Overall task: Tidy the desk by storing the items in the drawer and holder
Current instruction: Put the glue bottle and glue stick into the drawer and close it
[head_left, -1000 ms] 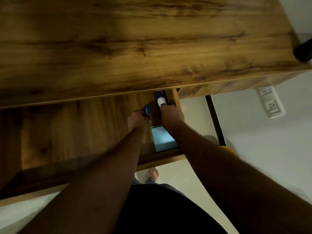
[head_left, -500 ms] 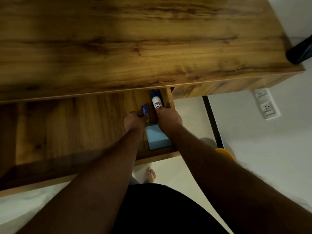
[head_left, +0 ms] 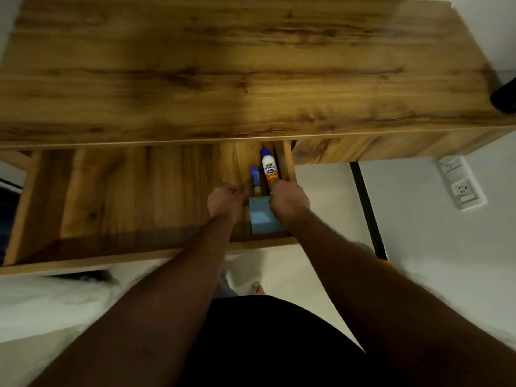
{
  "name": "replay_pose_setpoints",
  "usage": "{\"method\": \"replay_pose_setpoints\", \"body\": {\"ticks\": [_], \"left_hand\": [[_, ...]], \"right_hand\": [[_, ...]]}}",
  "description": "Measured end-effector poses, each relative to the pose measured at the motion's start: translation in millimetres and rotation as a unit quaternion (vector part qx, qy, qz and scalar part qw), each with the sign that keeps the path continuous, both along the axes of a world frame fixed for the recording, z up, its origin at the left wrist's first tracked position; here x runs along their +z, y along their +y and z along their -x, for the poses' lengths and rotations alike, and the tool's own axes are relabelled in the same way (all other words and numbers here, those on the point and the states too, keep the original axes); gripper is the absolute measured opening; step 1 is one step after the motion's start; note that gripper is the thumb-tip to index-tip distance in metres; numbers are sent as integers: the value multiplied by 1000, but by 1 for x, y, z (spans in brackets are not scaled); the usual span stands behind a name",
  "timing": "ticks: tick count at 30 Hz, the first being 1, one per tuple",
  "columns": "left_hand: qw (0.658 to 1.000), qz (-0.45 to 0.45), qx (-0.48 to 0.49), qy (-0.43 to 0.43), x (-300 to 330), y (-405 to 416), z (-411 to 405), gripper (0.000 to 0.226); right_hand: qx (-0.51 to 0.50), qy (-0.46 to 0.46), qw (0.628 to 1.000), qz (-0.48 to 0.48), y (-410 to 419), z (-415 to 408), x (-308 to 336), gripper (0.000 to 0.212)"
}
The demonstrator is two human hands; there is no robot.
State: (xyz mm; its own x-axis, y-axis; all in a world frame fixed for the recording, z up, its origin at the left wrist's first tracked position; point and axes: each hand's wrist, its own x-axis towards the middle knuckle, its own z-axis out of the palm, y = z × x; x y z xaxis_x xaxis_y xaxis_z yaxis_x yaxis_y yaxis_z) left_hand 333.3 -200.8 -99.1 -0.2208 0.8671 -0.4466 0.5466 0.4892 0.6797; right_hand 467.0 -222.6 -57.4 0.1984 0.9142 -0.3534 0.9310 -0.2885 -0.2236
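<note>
Two hands are down in the open drawer [head_left: 139, 196], both near its right end. The right hand [head_left: 289, 201] has its fingers curled round the base of the glue bottle [head_left: 269, 170], which lies on the drawer floor with its blue cap pointing away from the person, just beside the right wall. The left hand [head_left: 226, 202] is curled too, with its fingertips close to the glue stick [head_left: 255, 180]; whether it actually pinches the stick I cannot tell, since the knuckles hide the contact. The stick lies parallel to the bottle, on its left. A pale blue pad [head_left: 262, 216] rests between the two hands, toward the drawer's front edge.

The bottle looks like light, slightly squeezable plastic, so I judge it is best held at the body rather than the cap, and only gently. The stick is stiff, small and smooth, likely to roll; a pinch across its middle should suit. Above the drawer, the desk top [head_left: 251, 68] spreads wide.
</note>
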Motion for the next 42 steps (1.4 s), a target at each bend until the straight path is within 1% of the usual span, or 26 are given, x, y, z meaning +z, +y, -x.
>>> {"method": "replay_pose_setpoints", "body": {"ticks": [6, 10, 15, 17, 21, 25, 29, 31, 34, 36, 38, 40, 42], "left_hand": [[1000, -28, 5, -14, 14, -21, -2, 24], [999, -38, 6, -8, 22, -34, 2, 32], [998, -59, 7, -13, 33, -48, 11, 33], [997, -72, 7, -29, 37, -53, 16, 31], [994, -86, 25, -64, 50, -61, 29, 16], [991, -72, 40, -101, 58, -76, 58, 19], [984, -60, 58, -160, 68, -99, 89, 15], [979, -48, 71, -183, 70, -111, 110, 22], [973, -23, 90, -209, 68, -127, 140, 16], [966, 3, 115, -230, 63, -134, 154, 19], [957, 40, 139, -252, 58, -140, 166, 28], [942, 95, 166, -275, 54, -146, 174, 37], [926, 132, 187, -300, 54, -155, 180, 44]], "right_hand": [[-2, 14, 999, -30, -18, 2, 3, 29], [1, 33, 999, -39, -29, 7, 4, 27], [-3, 61, 996, -59, -36, 18, 8, 29], [-14, 81, 995, -59, -38, 25, 12, 28], [-48, 149, 983, -95, -45, 40, 21, 24], [-90, 189, 972, -110, -57, 63, 23, 20], [-109, 192, 970, -98, -74, 86, 17, 16], [-108, 195, 968, -116, -85, 102, 15, 18], [-129, 209, 958, -146, -102, 132, 13, 21], [-165, 241, 947, -136, -111, 147, 11, 21], [-222, 301, 921, -110, -121, 162, 9, 27], [-298, 363, 878, -88, -131, 173, 6, 32], [-381, 421, 821, -70, -140, 180, 3, 37]]}}
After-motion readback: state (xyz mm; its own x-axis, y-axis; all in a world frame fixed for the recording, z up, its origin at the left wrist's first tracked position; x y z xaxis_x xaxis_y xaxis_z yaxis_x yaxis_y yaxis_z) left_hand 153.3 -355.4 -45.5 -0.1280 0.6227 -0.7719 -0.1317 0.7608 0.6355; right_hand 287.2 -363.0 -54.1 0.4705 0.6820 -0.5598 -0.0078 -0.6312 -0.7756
